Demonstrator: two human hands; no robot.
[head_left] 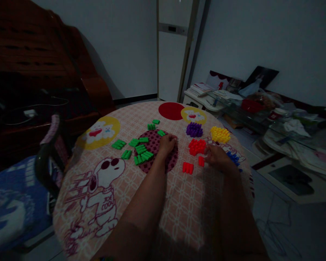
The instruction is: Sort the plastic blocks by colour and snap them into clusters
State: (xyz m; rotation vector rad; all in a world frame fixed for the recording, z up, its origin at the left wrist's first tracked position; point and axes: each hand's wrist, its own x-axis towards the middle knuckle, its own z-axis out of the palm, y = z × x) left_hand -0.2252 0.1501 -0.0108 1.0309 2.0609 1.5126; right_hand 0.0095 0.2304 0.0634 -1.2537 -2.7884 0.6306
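My left hand (167, 144) rests knuckles-up on the dark red dotted circle of the cartoon tablecloth (119, 203), fingers curled under, beside the scattered green blocks (141, 151). Whether it holds anything is hidden. My right hand (217, 157) lies on the cloth with fingers bent, touching a small red block (201, 161). A red pile (197, 146) sits just beyond it and a red cluster (188, 167) lies to its left. Purple blocks (194, 129), yellow blocks (220, 134) and blue blocks (234, 158) sit further out.
The round table's edge (60, 192) curves at left by a chair with a dark armrest (45, 159). A wooden sofa (43, 72) stands left. A low cluttered glass table (260, 108) is right. A white door (171, 54) is behind.
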